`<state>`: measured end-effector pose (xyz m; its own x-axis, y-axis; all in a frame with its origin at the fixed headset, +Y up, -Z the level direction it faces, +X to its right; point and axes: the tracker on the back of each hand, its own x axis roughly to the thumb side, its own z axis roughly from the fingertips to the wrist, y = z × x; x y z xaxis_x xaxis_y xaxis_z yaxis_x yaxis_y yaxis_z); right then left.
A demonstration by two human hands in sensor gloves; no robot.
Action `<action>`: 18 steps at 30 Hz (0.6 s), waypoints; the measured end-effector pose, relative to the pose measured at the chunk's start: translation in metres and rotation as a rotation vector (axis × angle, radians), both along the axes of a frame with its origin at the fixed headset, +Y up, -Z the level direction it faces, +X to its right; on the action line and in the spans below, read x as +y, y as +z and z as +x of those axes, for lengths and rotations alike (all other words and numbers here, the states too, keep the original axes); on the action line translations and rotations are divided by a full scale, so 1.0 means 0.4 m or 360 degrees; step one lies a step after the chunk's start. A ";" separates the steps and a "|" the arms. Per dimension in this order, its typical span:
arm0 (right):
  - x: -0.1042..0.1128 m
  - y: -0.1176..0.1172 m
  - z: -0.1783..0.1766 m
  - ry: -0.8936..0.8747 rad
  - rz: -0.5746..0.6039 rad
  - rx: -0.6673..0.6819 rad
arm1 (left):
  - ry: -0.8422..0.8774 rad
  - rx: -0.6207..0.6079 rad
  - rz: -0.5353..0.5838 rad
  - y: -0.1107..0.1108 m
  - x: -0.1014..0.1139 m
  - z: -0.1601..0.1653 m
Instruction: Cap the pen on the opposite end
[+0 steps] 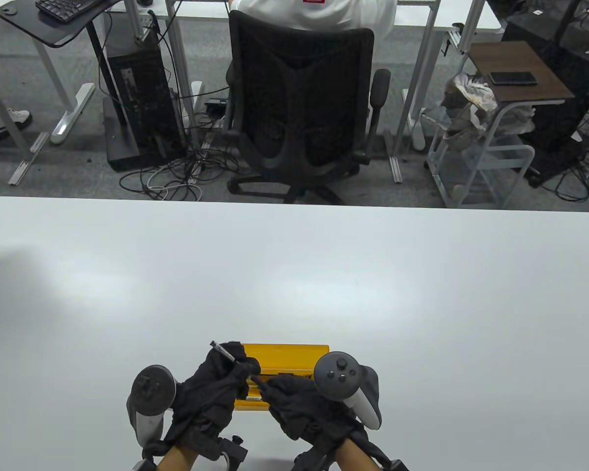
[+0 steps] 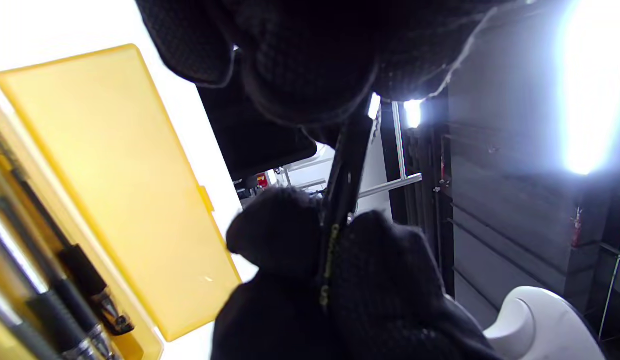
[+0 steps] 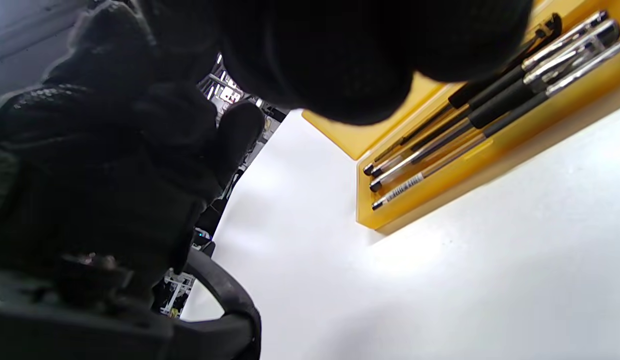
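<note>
1. The left hand [image 1: 211, 392] grips the pen [image 1: 235, 362] above the near edge of the table [image 1: 294, 274]. The pen's bare metal tip sticks out past the fingers, up and to the left in the table view.
2. The right hand [image 1: 302, 400] pinches the pen's other end, where the two hands meet over the case. I cannot tell whether the cap is already between those fingers or already seated; the gloves hide it.
3. In the left wrist view the dark barrel runs straight from one hand to the other, so the two ends look lined up.
4. To do this step well, I judge the left hand should keep the barrel steady while the right pushes the cap straight along the pen's axis, not at an angle, until it stops.
5. The yellow case [image 1: 280, 355] lies open on the table just under the hands, its lid [image 2: 119, 185] folded back flat.
6. Inside the tray lie several more pens [image 3: 470, 125], side by side, with dark grips and silver ends.
</note>
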<state>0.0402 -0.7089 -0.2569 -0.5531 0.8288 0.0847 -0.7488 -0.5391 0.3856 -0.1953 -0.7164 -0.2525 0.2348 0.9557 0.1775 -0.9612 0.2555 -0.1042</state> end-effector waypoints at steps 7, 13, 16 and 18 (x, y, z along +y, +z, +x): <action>0.051 -0.016 0.086 0.0109 0.0286 -0.0445 | -0.0180 0.0411 0.0249 0.000 0.037 -0.157; 0.046 -0.021 0.125 0.0132 0.0322 -0.0519 | -0.0413 0.0322 0.0351 0.003 0.056 -0.122; 0.041 -0.024 0.126 0.0106 0.0299 -0.0492 | -0.0593 0.0283 0.0435 0.014 0.064 -0.103; 0.039 -0.023 0.121 0.0144 0.0304 -0.0472 | -0.0765 0.0244 0.0511 0.019 0.072 -0.088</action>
<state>0.0888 -0.6932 -0.2660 -0.6473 0.7600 0.0582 -0.7589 -0.6497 0.0445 -0.2305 -0.6876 -0.2448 0.6735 0.6400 0.3699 -0.7279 0.6614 0.1811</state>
